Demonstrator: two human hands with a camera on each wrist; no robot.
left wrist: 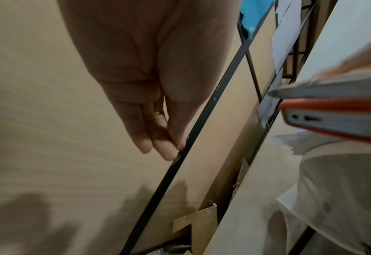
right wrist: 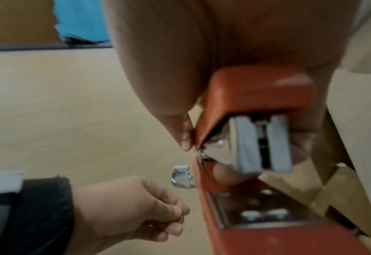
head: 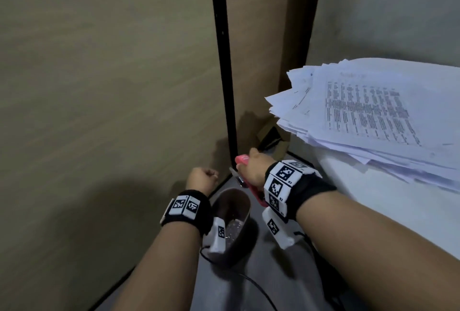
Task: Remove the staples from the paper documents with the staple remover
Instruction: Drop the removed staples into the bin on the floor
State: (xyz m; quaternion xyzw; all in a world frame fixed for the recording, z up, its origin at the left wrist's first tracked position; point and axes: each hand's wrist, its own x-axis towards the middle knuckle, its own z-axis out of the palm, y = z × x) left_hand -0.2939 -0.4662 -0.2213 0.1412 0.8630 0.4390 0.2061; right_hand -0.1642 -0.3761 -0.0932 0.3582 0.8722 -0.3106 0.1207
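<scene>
My right hand point(head: 250, 170) grips a red staple remover point(head: 242, 160), its metal tip pointing down and left above a brown cup point(head: 222, 207). The right wrist view shows the tool's red body point(right wrist: 256, 89) under my thumb and a shiny metal tip point(right wrist: 181, 176). The same tool point(left wrist: 332, 110) shows at the right of the left wrist view. My left hand point(head: 202, 176) hangs left of it near the wooden panel, fingers curled with the thumb against the fingertips point(left wrist: 165, 151); I see nothing between them. A messy stack of printed papers point(head: 373, 111) lies on the white table at right.
The brown cup holds several shiny staples point(head: 234, 229) and stands on the dark floor below my wrists. A wooden panel point(head: 99, 86) with a black frame bar point(head: 224, 61) rises at left. The white table point(head: 373, 211) is at right, cardboard scraps point(head: 271, 136) behind, and a black cable point(head: 249, 283) on the floor.
</scene>
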